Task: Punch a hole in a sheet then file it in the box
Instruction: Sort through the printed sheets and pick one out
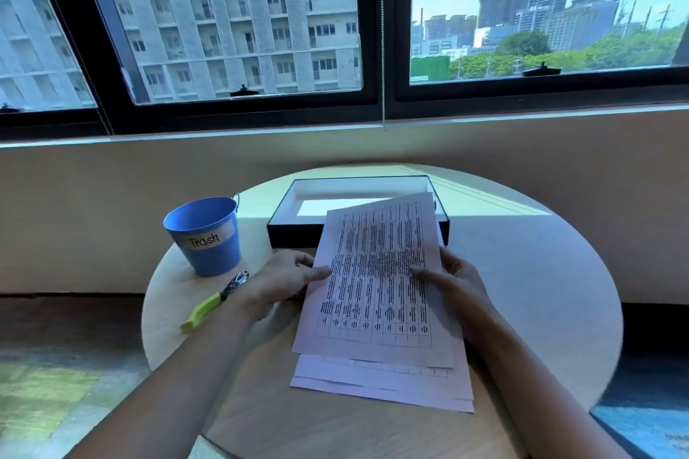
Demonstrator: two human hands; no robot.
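**Sheet point(376, 272) held in both hands above the stack point(373, 384) on the worktop point(540, 272).**

Left hand point(283, 279) and right hand point(453, 279) each close a thumb-on-top grip on a side edge. The sheet's far end overlaps the open box point(283, 231). No hole is discernible, so punching probably comes next. One hand must let go to fetch the hole punch point(220, 296) at left, just beside the blue bucket point(208, 235) marked "Trash".

The sheet point(376, 283) in front of the box point(290, 235) is pale pinkish-white with a black printed grid. Box is black outside, white inside. Left of the box: blue bucket point(208, 257) with a white label, and a punch point(203, 309) with a yellow-green handle. Table point(540, 272) is light wood.
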